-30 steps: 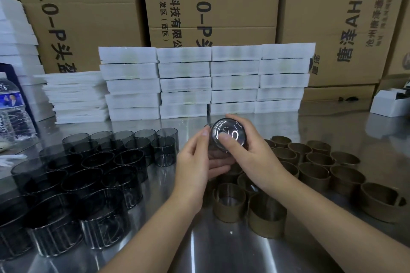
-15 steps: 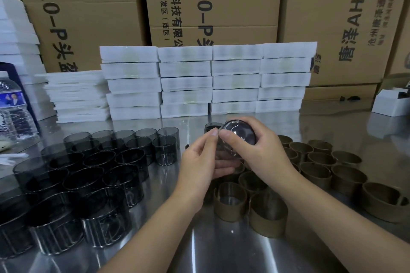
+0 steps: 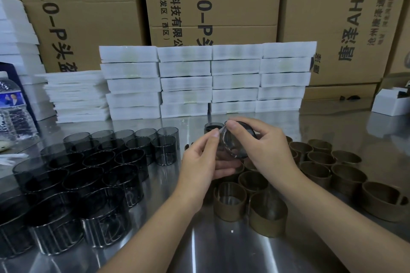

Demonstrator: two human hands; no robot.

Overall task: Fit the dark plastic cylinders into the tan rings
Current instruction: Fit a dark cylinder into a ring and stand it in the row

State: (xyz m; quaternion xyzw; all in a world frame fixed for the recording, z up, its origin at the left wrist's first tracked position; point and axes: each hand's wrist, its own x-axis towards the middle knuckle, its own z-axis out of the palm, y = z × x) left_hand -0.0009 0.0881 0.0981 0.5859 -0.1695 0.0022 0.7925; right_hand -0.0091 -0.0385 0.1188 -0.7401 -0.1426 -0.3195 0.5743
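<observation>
With your right hand fingers pinching the smoky dark plastic cylinder, left hand fingers pinched at its rim, square it before pressing into a tan cardboard ring

Smoky dark, see-through cylinders stand on a shiny silver table. The rings are tan-brown. White foam stacks sit before brown cartons printed in black; the bottle label looks blue.
</observation>
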